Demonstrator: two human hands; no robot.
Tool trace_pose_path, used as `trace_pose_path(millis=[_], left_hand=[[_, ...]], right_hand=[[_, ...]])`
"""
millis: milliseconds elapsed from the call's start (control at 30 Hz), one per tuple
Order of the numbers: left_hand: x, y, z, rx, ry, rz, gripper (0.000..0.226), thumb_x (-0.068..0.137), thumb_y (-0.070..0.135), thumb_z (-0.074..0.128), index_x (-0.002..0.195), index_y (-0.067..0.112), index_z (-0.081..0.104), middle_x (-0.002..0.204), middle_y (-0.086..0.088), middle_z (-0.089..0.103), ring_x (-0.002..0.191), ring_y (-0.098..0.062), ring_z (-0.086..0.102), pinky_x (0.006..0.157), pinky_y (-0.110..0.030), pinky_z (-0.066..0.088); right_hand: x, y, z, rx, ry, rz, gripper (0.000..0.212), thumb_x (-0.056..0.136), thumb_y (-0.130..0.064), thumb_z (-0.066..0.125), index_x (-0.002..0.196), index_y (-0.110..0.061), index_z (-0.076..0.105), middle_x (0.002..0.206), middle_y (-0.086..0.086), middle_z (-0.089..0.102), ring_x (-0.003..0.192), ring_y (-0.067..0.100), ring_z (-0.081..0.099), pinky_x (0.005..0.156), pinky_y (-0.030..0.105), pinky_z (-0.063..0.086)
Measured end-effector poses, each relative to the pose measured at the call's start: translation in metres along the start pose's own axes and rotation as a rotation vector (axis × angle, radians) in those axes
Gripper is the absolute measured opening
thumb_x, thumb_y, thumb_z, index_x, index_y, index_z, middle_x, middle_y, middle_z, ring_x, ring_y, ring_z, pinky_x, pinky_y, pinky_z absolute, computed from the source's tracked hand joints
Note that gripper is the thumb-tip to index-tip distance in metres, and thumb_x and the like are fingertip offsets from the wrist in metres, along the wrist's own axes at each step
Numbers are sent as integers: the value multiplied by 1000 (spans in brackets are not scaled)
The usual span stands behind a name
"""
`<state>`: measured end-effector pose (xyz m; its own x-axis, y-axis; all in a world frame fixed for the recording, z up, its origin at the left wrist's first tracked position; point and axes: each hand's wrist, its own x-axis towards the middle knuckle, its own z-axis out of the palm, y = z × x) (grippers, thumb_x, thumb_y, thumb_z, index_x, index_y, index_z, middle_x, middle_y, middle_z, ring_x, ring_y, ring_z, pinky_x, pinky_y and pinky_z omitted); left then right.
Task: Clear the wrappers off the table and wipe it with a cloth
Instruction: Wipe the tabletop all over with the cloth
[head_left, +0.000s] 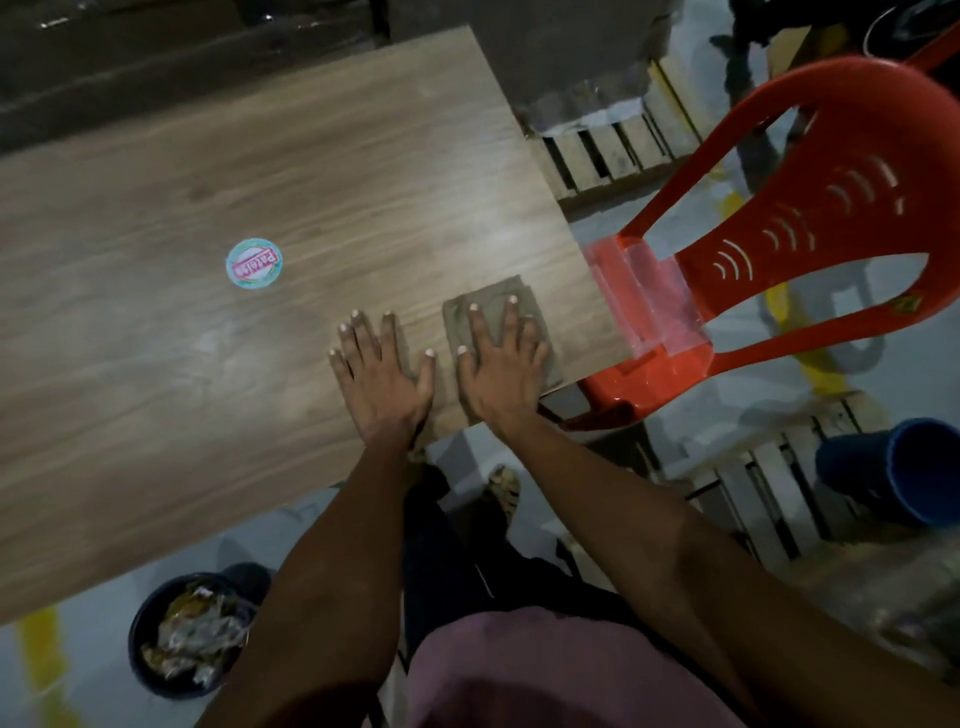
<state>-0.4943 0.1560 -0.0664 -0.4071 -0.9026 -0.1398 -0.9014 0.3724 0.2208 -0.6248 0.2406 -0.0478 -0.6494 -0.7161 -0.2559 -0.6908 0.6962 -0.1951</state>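
Wiping step, judging by the wrappers (195, 636) already in the bin (156, 680) on the floor below the table (260, 171). Right hand (501, 358) flat on the folded cloth (493, 306) near the table's right corner, fingers spread, pressing, not gripping. Left hand (382, 371) just beside the cloth, palm down, fingers splayed, holding nothing (merely bracing, probably). Next: sweeping the cloth leftward, toward the round sticker (254, 262) mid-table.

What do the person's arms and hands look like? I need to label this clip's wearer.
Both arms are bare to past the elbow, no sleeves showing. Left hand and right hand are ungloved, with short, light nails. No rings, watch or bands visible.
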Motion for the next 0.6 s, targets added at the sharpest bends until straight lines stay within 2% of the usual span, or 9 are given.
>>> trace_pose_path(millis=[67,133,233,333,367,500,533,600], left_hand=[[1,-1,0,-1,5,-6,78,97,65,33,164,26,20,172,-14,8,159,-35,7,128,-56,7],[1,-1,0,-9,18,-16,79,95,66,35,163,27,23,172,-14,10,159,-35,9,127,-56,8],[3,1,0,-16,46,-12,79,94,66,37,162,27,28,171,-15,16,157,-37,14,127,-56,11],[16,9,-5,18,52,-64,73,95,65,36,157,26,36,163,-22,32,148,-42,30,121,-56,22],[23,14,-5,30,42,-97,70,96,64,35,156,26,38,160,-25,35,144,-45,34,119,-56,24],[53,30,-3,-33,46,-202,61,97,57,41,152,30,44,154,-33,38,137,-50,38,117,-57,27],[57,30,-4,-52,74,-223,59,96,57,44,149,30,47,151,-31,41,134,-49,40,116,-57,30],[60,27,-3,-69,123,-238,58,94,57,45,146,29,48,150,-27,42,132,-46,41,114,-56,31]], right_hand=[[1,1,3,-14,-9,-76,66,101,-57,30,162,-42,10,172,10,1,156,40,4,120,60,12],[10,21,-1,-41,12,-69,67,100,-60,28,162,-42,10,172,9,2,156,42,2,122,60,9],[32,50,-13,-22,50,148,68,100,-62,22,163,-40,6,172,12,1,156,44,-1,124,63,5],[44,33,-12,24,102,361,67,101,-63,16,163,-39,3,172,14,-2,156,44,-4,124,63,-1],[43,19,-9,34,112,348,68,101,-63,17,163,-39,5,172,14,-1,156,44,-3,123,63,0],[31,4,1,-22,77,-10,67,101,-64,24,162,-41,10,172,10,3,157,41,-2,124,61,2],[33,13,-1,-19,77,12,68,100,-65,23,162,-41,10,172,9,3,157,40,-2,124,61,3],[40,33,-6,4,103,226,69,100,-67,20,162,-40,8,172,10,2,157,41,-1,124,62,5]])
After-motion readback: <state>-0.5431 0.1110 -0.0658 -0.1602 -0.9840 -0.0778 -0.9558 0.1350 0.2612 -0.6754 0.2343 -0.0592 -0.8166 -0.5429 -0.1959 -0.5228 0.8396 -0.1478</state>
